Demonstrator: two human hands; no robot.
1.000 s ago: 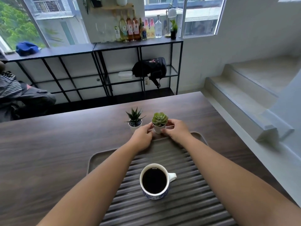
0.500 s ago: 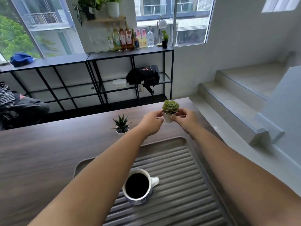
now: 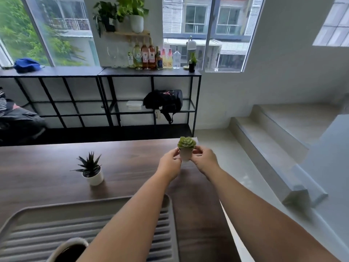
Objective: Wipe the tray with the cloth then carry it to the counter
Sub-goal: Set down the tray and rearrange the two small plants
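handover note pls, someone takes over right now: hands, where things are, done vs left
Left hand and right hand: both holding the small rosette succulent pot above the table's far right corner.
Spiky plant pot stands on the table, off the tray.
Tray on the table, coffee mug on it.
No cloth visible.
Left: set pot down, remove mug, wipe tray, carry to counter.

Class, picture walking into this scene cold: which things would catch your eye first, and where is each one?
First, the small rosette succulent in its white pot, held between the left hand and right hand above the far right end of the wooden table. Next, the spiky potted plant standing on the table to the left. Nearest, the ribbed grey tray holds a coffee mug at the bottom edge.
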